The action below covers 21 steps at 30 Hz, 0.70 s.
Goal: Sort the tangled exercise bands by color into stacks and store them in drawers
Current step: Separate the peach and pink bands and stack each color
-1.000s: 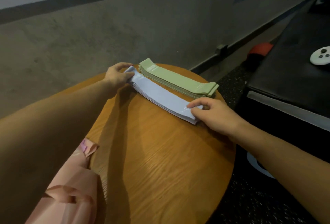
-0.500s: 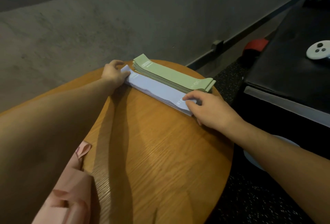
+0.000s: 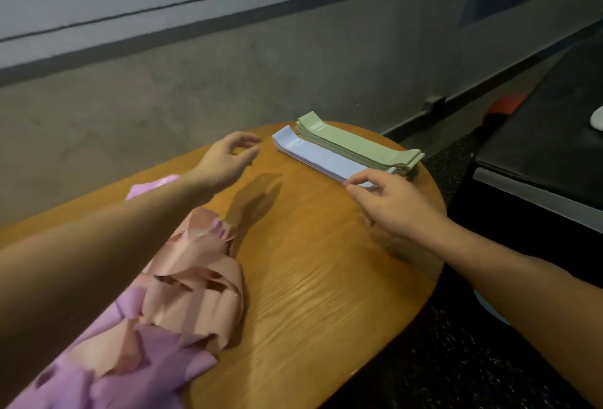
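A round wooden table (image 3: pixel 310 278) fills the centre and lower part of the frame. At its far edge, right of centre, 2 neat stacks lie side by side and touching: a green band stack (image 3: pixel 359 147) on the far side and a pale blue band stack (image 3: pixel 319 157) on the near side, both running diagonally from upper left to lower right.

The right hand (image 3: pixel 394 203) rests at the near-right end of the blue stack, its thumb and forefinger pinching that end; the other fingers curl loosely underneath. The left hand (image 3: pixel 225 160) hovers above the table just left of the blue stack's far end, apart from it, fingers relaxed and slightly curved, holding nothing. Its shadow falls on the wood below it.

In the lower left of the frame, a tangled heap of peach-pink bands (image 3: pixel 195 288) lies on the table, partly under the left forearm, and loose lilac bands (image 3: pixel 143 376) lie mixed with it toward the bottom edge. 1 more pink piece (image 3: pixel 153 184) shows beyond the forearm.

A grey concrete wall (image 3: pixel 195 82) stands behind the table. A black padded surface (image 3: pixel 548 147) occupies the right of the frame.
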{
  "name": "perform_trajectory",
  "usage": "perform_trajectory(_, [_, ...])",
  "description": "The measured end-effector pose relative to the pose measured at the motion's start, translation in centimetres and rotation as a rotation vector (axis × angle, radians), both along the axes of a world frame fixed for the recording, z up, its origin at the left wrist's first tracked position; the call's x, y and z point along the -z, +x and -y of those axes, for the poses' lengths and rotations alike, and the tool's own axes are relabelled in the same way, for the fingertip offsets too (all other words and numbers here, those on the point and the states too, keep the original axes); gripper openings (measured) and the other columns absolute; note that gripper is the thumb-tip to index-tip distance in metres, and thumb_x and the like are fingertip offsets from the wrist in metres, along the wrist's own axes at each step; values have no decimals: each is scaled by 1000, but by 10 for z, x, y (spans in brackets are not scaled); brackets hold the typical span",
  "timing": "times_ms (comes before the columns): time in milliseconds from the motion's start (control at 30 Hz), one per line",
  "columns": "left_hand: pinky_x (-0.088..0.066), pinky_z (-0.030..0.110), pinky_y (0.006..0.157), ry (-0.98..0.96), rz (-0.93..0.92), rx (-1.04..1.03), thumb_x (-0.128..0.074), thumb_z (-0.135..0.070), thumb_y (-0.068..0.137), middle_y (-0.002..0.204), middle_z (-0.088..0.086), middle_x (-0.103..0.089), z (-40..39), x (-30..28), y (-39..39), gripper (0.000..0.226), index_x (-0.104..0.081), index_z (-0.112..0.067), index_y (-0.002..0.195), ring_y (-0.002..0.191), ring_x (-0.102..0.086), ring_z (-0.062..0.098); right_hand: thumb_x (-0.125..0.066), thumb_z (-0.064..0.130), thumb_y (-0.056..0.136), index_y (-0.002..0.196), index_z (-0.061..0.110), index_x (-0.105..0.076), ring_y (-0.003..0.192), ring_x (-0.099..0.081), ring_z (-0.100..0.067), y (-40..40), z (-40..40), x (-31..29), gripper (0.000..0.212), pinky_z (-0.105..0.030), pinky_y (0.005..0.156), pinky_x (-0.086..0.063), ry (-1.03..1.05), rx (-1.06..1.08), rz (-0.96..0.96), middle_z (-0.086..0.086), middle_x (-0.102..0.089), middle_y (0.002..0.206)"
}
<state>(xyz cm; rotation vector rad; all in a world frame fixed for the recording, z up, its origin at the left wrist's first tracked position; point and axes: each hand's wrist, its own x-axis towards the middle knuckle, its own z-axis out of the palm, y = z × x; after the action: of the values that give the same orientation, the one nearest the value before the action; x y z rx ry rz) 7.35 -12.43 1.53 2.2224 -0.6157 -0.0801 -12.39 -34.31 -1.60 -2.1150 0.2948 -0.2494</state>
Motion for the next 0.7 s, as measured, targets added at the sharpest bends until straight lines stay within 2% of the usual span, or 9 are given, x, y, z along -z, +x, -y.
perform_trajectory(100, [-51,20,74,14,25,23,-59,-22,101,116,2,-66,-40,-2,-34,21,-64,-21,122,97,-65,18,-58,34,99,105,34,-65,66,-66,-13,-5,-27,-6,10,-32,67,-57,-7,-76,-49,0,-71,74])
perform_trajectory(167, [-51,11,71,11,19,39,-59,-16,100,112,2,-66,-68,0,-57,17,-64,-22,116,94,-64,14,-57,35,99,106,34,-67,65,-64,-13,-9,-46,-12,12,-30,62,-54,-16,-124,-93,-2,-71,74])
perform_trajectory(267, [-50,17,87,11,83,26,-61,-10,98,108,-1,-68,-111,4,-89,21,-64,-27,109,96,-64,7,-56,32,101,105,33,-67,60,-56,-13,-15,-73,-22,12,-25,48,-45,-21,-192,-133,-2,-68,73])
perform_trajectory(333, [-48,20,90,9,110,1,-61,-10,98,108,-14,-68,-138,9,-108,23,-65,-29,110,100,-63,-3,-56,31,101,106,32,-67,60,-54,-12,-18,-92,-25,12,-23,46,-43,-17,-229,-128,-2,-66,73])
perform_trajectory(400, [-47,17,88,6,121,-41,-61,-11,97,108,-23,-66,-164,17,-129,24,-65,-32,108,101,-60,-10,-56,32,101,107,32,-67,60,-55,-11,-19,-110,-27,12,-22,46,-43,-31,-271,-124,-1,-66,74])
perform_trajectory(533, [-40,6,90,47,169,-101,-60,-15,96,112,-24,-62,-207,39,-164,23,-64,-35,107,106,-53,-16,-57,28,100,105,29,-69,66,-56,-14,-18,-147,-26,13,-19,47,-43,-53,-344,-90,-4,-68,82])
perform_trajectory(567, [-40,7,92,73,173,-116,-59,-16,98,114,-25,-60,-214,44,-170,21,-65,-33,108,108,-54,-13,-58,25,99,104,27,-70,69,-57,-14,-16,-155,-24,13,-17,49,-43,-56,-354,-62,-6,-70,86])
perform_trajectory(633, [-50,23,93,55,128,-141,-56,-21,99,113,-29,-60,-223,58,-179,19,-67,-32,110,106,-62,0,-62,21,97,102,22,-72,75,-60,-13,-13,-169,-20,12,-13,57,-45,-49,-375,-16,-5,-72,96])
perform_trajectory(700, [-57,35,84,9,95,-161,-53,-23,99,105,-24,-64,-224,67,-184,19,-67,-34,105,94,-68,7,-64,19,95,99,21,-73,83,-63,-15,-8,-182,-16,10,-16,66,-48,-46,-391,6,-2,-71,99])
